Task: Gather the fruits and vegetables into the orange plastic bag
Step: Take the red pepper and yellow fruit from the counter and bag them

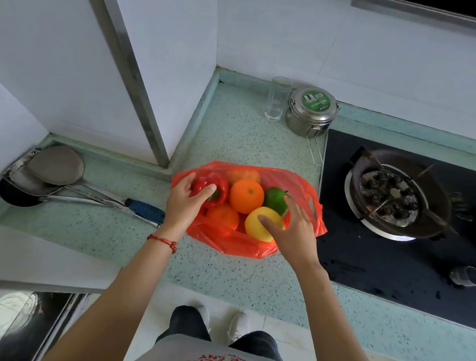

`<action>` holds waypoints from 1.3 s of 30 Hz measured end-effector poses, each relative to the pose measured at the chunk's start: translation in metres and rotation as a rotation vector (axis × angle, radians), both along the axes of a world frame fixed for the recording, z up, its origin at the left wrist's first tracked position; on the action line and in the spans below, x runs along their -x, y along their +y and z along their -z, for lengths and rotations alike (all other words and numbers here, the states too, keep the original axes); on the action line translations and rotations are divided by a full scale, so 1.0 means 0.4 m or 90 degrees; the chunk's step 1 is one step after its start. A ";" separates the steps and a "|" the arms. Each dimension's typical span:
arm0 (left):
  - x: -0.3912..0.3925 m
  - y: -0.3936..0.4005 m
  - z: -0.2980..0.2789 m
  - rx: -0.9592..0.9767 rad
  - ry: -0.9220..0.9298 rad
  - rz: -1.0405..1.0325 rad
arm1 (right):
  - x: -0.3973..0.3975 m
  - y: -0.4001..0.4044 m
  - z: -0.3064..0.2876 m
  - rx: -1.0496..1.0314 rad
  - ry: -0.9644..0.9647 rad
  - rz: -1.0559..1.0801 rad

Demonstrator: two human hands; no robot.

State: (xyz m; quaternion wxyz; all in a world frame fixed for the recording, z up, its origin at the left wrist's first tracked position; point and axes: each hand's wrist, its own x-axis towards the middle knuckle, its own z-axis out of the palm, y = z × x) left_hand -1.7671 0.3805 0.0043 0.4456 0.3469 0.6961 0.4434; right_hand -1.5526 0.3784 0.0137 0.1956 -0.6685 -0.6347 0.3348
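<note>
Head view. The orange plastic bag lies open on the speckled green counter, near the front edge and just left of the black stove.

Contents visible inside the bag:
1. A red pepper at the left.
2. An orange in the middle.
3. A green fruit at the right, touching the orange.
4. A yellow fruit at the near right.
5. A second orange fruit at the near left, partly under the bag film.
6. A further orange item at the far side, seen only through the film; its kind cannot be told.

Hand state:
- The left hand is curled around the near left side of the red pepper, thumb and fingers in contact with it.
- The right hand lies flat over the yellow fruit with fingers spread, 1 fingertip touching it. It is not closed on anything.

Progress: no fruit or vegetable is visible on the counter outside the bag, so the gathering appears to be almost complete. The pepper under the left hand looks like the last item to settle. What probably remains is to let go of it and, if wanted, draw the bag mouth together.

Other items, well apart from the bag: 2 ladles at the far left, a clear glass and a steel tin at the far side.
</note>
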 end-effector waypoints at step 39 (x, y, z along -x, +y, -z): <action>-0.055 -0.184 0.022 -0.272 0.460 0.595 | 0.006 -0.419 0.026 -0.137 -0.175 0.289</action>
